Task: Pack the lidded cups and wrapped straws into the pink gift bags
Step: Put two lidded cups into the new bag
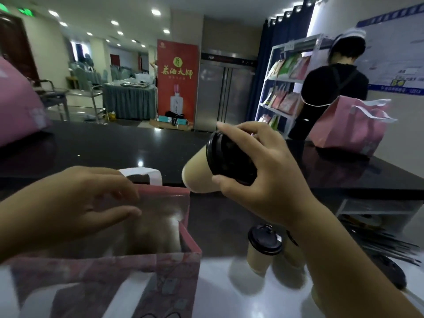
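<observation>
My right hand [259,173] grips a beige paper cup [197,173] by its black lid, tilted sideways in the air just right of an open pink gift bag [160,267]. My left hand [75,203] reaches over the bag's left rim with relaxed fingers near the opening; contact is too blurred to tell. The bag's white handle [146,173] stands up behind it. Something beige lies blurred inside the bag. Another lidded cup [262,249] stands on the white counter under my right wrist, with a second one partly hidden behind my forearm. Dark wrapped straws [390,244] lie at the right.
A black raised counter [114,145] runs across behind the bag. On it stand a pink gift bag [351,127] at the right and another pink bag [16,106] at the far left. A person in black stands by a shelf beyond the counter.
</observation>
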`<action>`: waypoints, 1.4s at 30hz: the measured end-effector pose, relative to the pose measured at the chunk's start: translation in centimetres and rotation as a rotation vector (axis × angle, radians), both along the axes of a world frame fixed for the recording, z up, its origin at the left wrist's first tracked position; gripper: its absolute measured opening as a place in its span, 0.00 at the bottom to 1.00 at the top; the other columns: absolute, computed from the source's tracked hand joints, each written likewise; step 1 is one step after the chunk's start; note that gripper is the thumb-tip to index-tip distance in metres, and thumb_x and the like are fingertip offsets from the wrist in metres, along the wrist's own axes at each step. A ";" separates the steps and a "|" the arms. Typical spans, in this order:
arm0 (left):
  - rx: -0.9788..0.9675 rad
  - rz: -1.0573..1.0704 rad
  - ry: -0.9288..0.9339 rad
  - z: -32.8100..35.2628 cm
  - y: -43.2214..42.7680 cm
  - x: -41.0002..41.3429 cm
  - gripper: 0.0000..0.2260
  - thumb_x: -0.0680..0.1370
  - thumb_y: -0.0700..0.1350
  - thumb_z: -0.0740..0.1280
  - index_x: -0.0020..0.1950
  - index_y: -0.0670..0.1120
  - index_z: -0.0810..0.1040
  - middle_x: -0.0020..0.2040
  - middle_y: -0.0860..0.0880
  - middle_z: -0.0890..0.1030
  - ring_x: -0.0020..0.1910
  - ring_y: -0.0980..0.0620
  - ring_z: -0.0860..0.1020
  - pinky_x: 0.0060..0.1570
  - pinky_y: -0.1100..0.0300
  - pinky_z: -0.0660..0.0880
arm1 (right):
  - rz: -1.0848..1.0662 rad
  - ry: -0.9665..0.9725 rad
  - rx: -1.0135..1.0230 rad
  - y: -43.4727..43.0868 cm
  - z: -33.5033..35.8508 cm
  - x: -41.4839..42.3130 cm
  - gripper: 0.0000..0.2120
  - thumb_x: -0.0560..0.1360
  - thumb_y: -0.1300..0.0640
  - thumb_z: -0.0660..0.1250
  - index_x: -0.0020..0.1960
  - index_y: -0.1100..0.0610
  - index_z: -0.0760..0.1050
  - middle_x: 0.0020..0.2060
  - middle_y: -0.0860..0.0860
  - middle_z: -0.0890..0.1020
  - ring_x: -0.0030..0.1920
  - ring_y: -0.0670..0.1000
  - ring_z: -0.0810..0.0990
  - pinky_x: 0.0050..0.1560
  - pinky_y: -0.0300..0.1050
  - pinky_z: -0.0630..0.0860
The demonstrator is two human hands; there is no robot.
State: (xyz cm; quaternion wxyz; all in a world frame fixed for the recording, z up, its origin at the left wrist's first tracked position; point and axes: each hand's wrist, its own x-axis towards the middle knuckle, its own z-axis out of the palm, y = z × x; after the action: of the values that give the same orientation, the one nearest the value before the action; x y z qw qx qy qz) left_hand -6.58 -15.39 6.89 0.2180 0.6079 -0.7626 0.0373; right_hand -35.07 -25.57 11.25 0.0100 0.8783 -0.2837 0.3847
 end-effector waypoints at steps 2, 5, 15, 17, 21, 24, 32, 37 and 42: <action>0.007 0.024 0.050 -0.1 1.1 1.2 0.14 0.68 0.69 0.62 0.47 0.64 0.77 0.45 0.66 0.79 0.43 0.65 0.78 0.40 0.58 0.78 | 0.126 -0.056 0.023 0.3 0.7 2.1 0.33 0.67 0.40 0.66 0.71 0.46 0.65 0.60 0.48 0.70 0.61 0.54 0.69 0.58 0.54 0.72; 0.041 0.103 0.026 0.0 2.4 3.5 0.14 0.69 0.68 0.61 0.52 0.67 0.73 0.46 0.66 0.77 0.40 0.62 0.79 0.37 0.57 0.78 | 0.304 -0.081 0.128 0.7 0.8 5.1 0.33 0.67 0.40 0.67 0.71 0.43 0.64 0.60 0.46 0.69 0.62 0.52 0.69 0.58 0.55 0.73; 0.184 0.185 -0.139 -2.5 4.9 7.8 0.19 0.72 0.65 0.60 0.63 0.66 0.69 0.62 0.67 0.68 0.64 0.67 0.60 0.64 0.65 0.61 | 0.470 0.358 0.340 0.5 -3.7 11.6 0.33 0.66 0.37 0.68 0.69 0.34 0.61 0.62 0.36 0.66 0.64 0.44 0.66 0.59 0.49 0.73; 0.230 0.167 -0.136 -2.8 4.9 8.5 0.21 0.72 0.66 0.55 0.63 0.65 0.69 0.65 0.68 0.65 0.65 0.70 0.55 0.63 0.70 0.55 | 0.453 0.484 0.306 0.3 -4.2 12.2 0.34 0.66 0.38 0.68 0.69 0.33 0.60 0.62 0.33 0.64 0.64 0.39 0.63 0.59 0.43 0.73; 0.250 0.129 -0.163 -3.4 5.1 9.2 0.19 0.73 0.62 0.55 0.64 0.65 0.64 0.69 0.69 0.56 0.64 0.75 0.39 0.62 0.72 0.47 | 0.447 0.729 0.218 0.3 -4.8 13.3 0.36 0.65 0.38 0.67 0.70 0.33 0.57 0.65 0.32 0.62 0.64 0.38 0.61 0.58 0.37 0.69; 0.333 0.123 -0.153 -4.3 5.4 9.2 0.24 0.70 0.61 0.56 0.66 0.66 0.56 0.72 0.69 0.49 0.62 0.76 0.32 0.61 0.72 0.45 | 0.479 0.860 0.205 0.3 -4.9 14.4 0.36 0.65 0.40 0.69 0.70 0.34 0.56 0.66 0.35 0.63 0.64 0.42 0.65 0.59 0.43 0.72; 0.448 0.119 -0.137 -4.6 6.5 8.3 0.36 0.62 0.76 0.52 0.66 0.63 0.49 0.59 0.75 0.25 0.54 0.77 0.22 0.55 0.75 0.44 | 0.512 0.999 0.156 1.1 -7.4 18.2 0.35 0.66 0.42 0.72 0.67 0.38 0.57 0.63 0.41 0.65 0.61 0.48 0.69 0.55 0.48 0.75; 0.489 0.135 -0.118 -3.9 6.7 8.1 0.42 0.58 0.80 0.50 0.65 0.64 0.43 0.59 0.72 0.24 0.53 0.77 0.22 0.56 0.74 0.42 | 0.557 1.046 0.158 1.8 -9.7 20.7 0.37 0.65 0.43 0.74 0.67 0.45 0.59 0.63 0.46 0.66 0.57 0.52 0.71 0.51 0.44 0.71; 0.542 0.129 -0.073 -4.0 7.1 8.6 0.46 0.54 0.82 0.47 0.62 0.69 0.24 0.59 0.71 0.21 0.58 0.73 0.22 0.55 0.75 0.33 | 0.582 1.122 0.114 2.4 -11.0 22.0 0.39 0.67 0.43 0.73 0.71 0.47 0.58 0.65 0.49 0.65 0.58 0.54 0.70 0.56 0.48 0.70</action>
State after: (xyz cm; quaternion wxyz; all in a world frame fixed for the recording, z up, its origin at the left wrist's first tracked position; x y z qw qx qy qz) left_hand 2.01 -8.29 2.88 0.0171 0.6895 -0.7119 -0.1322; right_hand -13.09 -23.22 0.29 0.0054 0.9866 -0.0051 -0.1631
